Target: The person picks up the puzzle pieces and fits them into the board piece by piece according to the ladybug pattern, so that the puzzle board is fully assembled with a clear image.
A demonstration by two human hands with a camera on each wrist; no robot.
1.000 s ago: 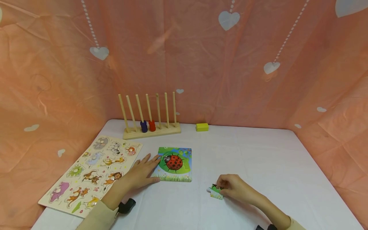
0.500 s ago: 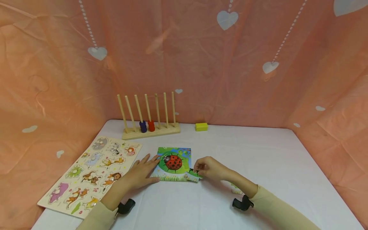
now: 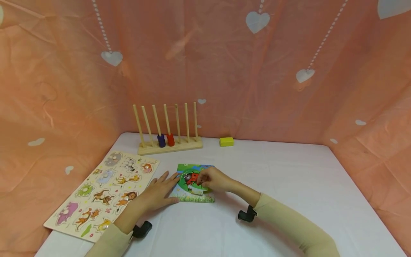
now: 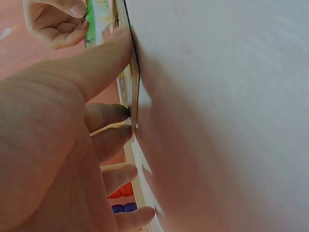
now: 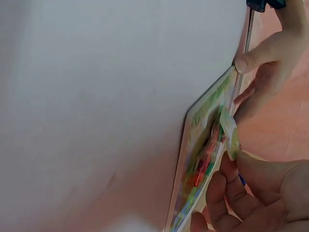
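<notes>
A square ladybug jigsaw puzzle (image 3: 189, 199) lies on the white table in front of the person. The left hand (image 3: 159, 193) lies with spread fingers at its left edge, with the thumb and fingertips touching the border. Over the puzzle, the right hand (image 3: 216, 179) pinches a small green-and-white jigsaw piece (image 3: 197, 191) between thumb and fingers. In the right wrist view this piece (image 5: 230, 133) is tilted above the puzzle's surface. Fingers and the piece hide part of the ladybug picture. The left wrist view shows the same piece (image 4: 100, 21) past the left thumb.
An animal peg puzzle board (image 3: 118, 192) lies at the left, close to the left forearm. Behind stands a wooden peg rack (image 3: 189, 144) with blue and red beads. A yellow block (image 3: 226, 142) sits near the back edge. An orange curtain with hearts surrounds the table.
The right hand has carried the jigsaw piece from the table on the right leftward over the puzzle. A second piece, seen half a second ago beneath the right forearm, is out of sight. The left hand stays put.
</notes>
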